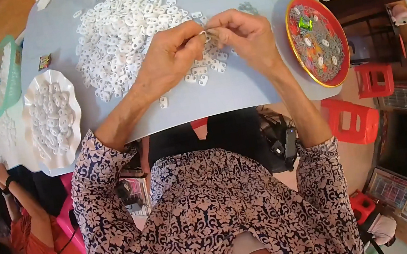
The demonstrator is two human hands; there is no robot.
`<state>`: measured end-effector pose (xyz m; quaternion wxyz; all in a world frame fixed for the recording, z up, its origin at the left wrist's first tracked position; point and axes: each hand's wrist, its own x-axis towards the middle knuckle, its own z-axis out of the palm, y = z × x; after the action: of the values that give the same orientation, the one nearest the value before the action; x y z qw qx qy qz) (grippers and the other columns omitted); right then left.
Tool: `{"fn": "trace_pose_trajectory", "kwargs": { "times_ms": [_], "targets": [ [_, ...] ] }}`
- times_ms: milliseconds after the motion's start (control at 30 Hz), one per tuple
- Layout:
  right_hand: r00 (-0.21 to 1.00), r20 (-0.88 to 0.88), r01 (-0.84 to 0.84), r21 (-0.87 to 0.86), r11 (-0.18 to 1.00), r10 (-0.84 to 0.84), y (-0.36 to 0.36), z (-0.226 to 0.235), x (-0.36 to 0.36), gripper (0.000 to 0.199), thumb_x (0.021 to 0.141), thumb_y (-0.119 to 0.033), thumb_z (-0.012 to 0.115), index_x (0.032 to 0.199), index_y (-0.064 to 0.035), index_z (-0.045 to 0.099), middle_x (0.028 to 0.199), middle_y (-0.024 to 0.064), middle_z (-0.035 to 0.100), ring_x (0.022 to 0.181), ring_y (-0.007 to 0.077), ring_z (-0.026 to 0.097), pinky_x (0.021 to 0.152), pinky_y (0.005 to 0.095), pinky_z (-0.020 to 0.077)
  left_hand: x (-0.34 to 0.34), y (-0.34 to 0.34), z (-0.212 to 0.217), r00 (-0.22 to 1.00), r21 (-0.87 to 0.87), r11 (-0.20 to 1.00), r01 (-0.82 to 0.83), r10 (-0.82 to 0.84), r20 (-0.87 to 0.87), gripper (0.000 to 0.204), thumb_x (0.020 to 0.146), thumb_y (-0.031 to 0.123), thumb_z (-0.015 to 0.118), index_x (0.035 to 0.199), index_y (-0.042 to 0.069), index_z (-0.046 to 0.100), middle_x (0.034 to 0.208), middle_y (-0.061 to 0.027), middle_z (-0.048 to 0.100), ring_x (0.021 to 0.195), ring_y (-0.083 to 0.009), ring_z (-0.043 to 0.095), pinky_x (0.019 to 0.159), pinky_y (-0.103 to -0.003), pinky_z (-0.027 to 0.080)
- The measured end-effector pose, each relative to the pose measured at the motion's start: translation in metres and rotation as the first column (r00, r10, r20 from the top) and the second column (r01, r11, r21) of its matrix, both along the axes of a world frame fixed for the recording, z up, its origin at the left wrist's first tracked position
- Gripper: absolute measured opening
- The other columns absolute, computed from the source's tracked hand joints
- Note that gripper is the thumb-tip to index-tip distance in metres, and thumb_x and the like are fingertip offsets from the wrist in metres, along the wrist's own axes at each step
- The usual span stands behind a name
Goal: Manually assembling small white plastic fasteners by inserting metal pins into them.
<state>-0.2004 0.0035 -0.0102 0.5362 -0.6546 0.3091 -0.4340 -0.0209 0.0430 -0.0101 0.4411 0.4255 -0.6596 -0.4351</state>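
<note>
Patterned sleeves nearest. Both hands, left (pixel 169 60) and right (pixel 245 35), pinching one small white clip (pixel 203 35) between fingertips above pile (pixel 119 34). Mid-assembly, apparently; next calls for fine fingertip alignment.

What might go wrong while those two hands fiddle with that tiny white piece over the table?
The small white piece, pinched between the left hand and right hand, could slip from the grip and vanish into the heap of white pieces just beneath. A stray white piece lies near the table edge and might be brushed off by a forearm.
</note>
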Motion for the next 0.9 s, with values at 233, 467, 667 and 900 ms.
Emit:
{"fn": "trace_pose_trajectory", "kwargs": {
  "times_ms": [233,467,667,900],
  "targets": [
    [0.984,-0.178,0.022,-0.009,1.0,-0.023,0.001,0.004,-0.002,0.009,0.087,-0.008,0.063,0.087,0.0008,0.065,0.069,-0.0017,0.061,0.061,0.0033,0.048,0.053,0.0194,0.0382,0.003,0.0,0.005,0.999,0.104,0.994,0.019,-0.022,0.032,0.015,0.088,0.012,0.051,0.08,0.001,0.057,0.063,-0.0017,0.055,0.058,-0.0059,0.046,0.052,-0.024,0.037],
    [0.971,-0.168,0.163,-0.056,0.985,-0.17,0.01,-0.003,0.012,0.019,0.089,-0.016,0.062,0.079,0.0008,0.062,0.061,-0.0032,0.054,0.055,0.0027,0.041,0.048,0.0206,0.0318,-0.001,0.002,0.004,0.998,0.044,0.997,-0.059,0.059,0.014,0.015,0.086,0.012,0.052,0.08,0.0,0.058,0.062,-0.0015,0.056,0.055,-0.0055,0.045,0.049,-0.024,0.037],
    [0.992,-0.12,0.049,0.034,0.998,-0.044,0.001,0.006,0.007,0.021,0.091,-0.018,0.06,0.083,0.0006,0.063,0.063,-0.0007,0.057,0.057,0.0037,0.045,0.051,0.0201,0.0369,0.005,-0.004,-0.006,0.999,0.066,0.997,-0.033,0.034,-0.021,0.015,0.087,0.012,0.051,0.081,0.001,0.06,0.063,-0.0003,0.057,0.056,-0.0057,0.045,0.05,-0.024,0.036],
    [0.989,-0.144,0.017,-0.005,1.0,-0.018,0.002,0.0,0.006,0.014,0.09,-0.013,0.06,0.087,0.0003,0.063,0.068,0.0007,0.061,0.059,0.0049,0.05,0.054,0.0203,0.0425,0.003,-0.002,-0.004,0.999,0.111,0.993,-0.034,0.036,-0.022,0.017,0.088,0.012,0.051,0.078,0.002,0.06,0.064,0.0,0.057,0.057,-0.0055,0.044,0.051,-0.024,0.035]
  ]
}}
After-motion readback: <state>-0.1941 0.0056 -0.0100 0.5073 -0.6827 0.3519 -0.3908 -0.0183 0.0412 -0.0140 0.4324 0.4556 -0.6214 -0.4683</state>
